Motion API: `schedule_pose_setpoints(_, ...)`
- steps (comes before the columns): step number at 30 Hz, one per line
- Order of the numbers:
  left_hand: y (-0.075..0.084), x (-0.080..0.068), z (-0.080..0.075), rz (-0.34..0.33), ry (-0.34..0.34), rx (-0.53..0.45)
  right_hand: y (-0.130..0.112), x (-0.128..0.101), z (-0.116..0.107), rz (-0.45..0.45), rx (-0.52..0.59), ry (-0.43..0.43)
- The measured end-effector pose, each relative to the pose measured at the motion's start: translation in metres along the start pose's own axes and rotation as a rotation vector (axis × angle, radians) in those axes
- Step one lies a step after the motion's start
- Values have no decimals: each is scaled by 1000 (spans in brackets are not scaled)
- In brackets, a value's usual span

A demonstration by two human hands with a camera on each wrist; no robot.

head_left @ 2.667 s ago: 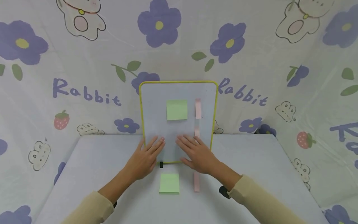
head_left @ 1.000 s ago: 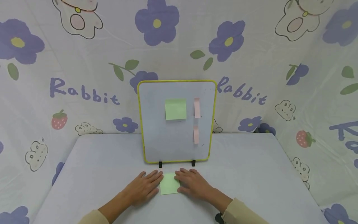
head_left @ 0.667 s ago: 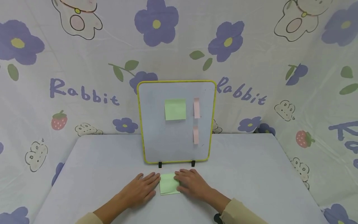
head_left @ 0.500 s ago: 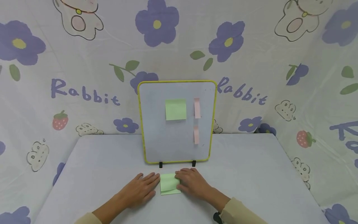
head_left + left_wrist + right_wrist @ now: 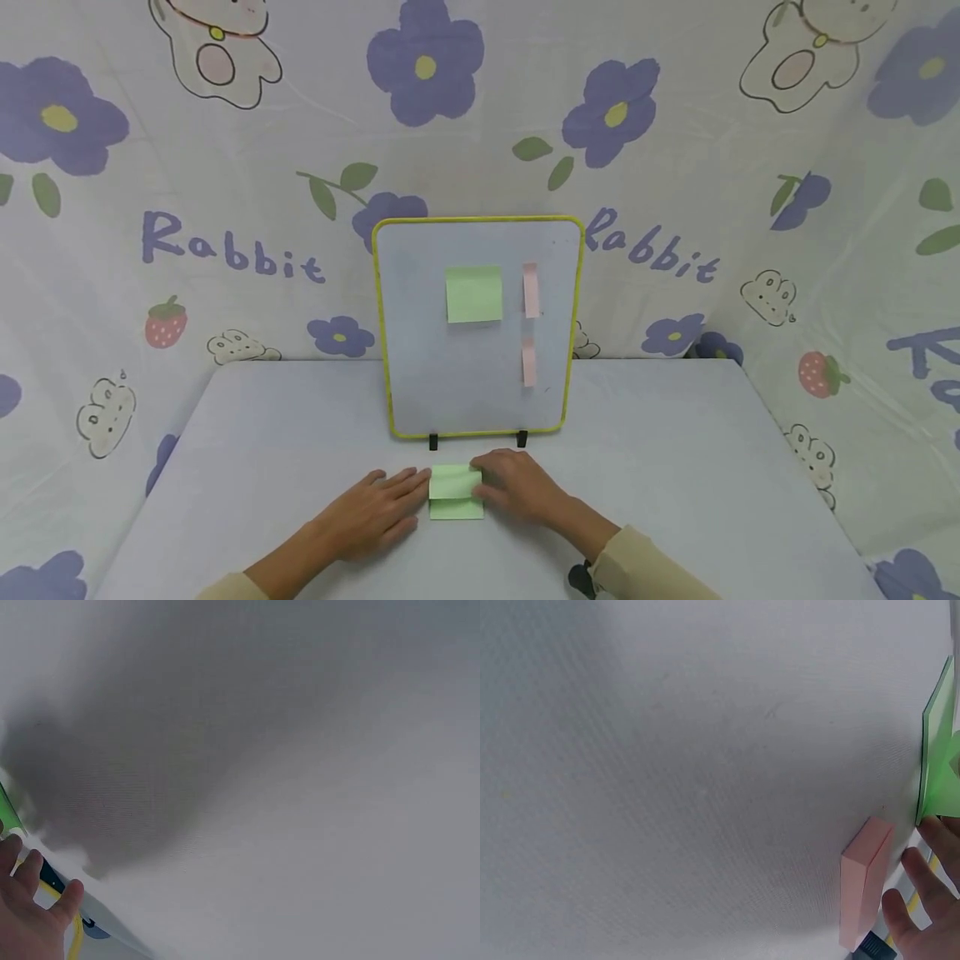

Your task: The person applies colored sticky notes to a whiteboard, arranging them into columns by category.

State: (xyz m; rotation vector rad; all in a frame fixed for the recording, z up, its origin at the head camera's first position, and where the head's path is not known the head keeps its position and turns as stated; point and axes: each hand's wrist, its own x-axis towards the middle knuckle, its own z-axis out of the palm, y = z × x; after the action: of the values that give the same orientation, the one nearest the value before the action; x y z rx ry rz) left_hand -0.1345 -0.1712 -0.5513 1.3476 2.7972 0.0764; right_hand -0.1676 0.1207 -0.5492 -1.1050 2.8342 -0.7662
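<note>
A pad of green sticky notes lies on the table in front of the whiteboard. Its top sticky note is peeled up from the near edge and bends away, baring the sheet below. My right hand pinches that note's right side, the thumb low on it. My left hand lies flat, straight fingertips at the pad's left edge. Under my right hand, a pink pad of narrow notes shows in the right wrist view; the hand hides it in the head view.
The yellow-framed whiteboard stands upright on black feet, just behind the hands. Stuck on it are a green note and two pink strips, one above the other. A printed cloth hangs behind the table.
Both hands have come down from the whiteboard to the green pad. Since then my right hand has lifted the top note's near edge up and away; the left has shifted slightly left.
</note>
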Motion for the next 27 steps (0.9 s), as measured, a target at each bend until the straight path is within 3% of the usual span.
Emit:
schedule_pose_setpoints(12,8,11,0,-75,-24,29,-5,1,-2,112,87,5)
schedule_pose_setpoints(21,10,14,0,-83,-6,38,-8,5,-4,190,352,-58)
schedule_pose_setpoints(27,9,14,0,-81,-1,22,-10,7,-7,228,460,-58)
